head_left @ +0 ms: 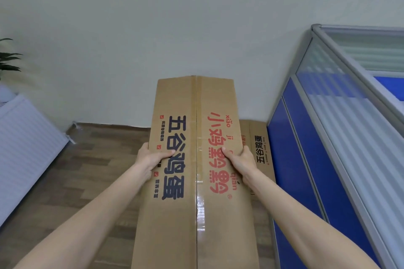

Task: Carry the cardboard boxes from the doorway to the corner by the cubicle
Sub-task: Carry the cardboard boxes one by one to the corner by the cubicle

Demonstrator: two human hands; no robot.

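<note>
I hold a long brown cardboard box [194, 214] in front of me, its taped top seam running away from me, with dark and red printed characters on the flaps. My left hand [150, 158] grips its left edge, thumb on top. On the right edge sits my right hand [239, 160], thumb also on top. A second cardboard box [260, 144] with the same print lies on the floor in the corner, against the blue cubicle partition [306, 170], partly hidden behind the held box.
A white wall [175, 39] stands ahead. A white radiator [24, 142] lines the left wall, with plant leaves [8, 59] above it. Wood-pattern floor [87, 170] lies open at the left. The partition has a frosted glass top and metal frame [349, 94].
</note>
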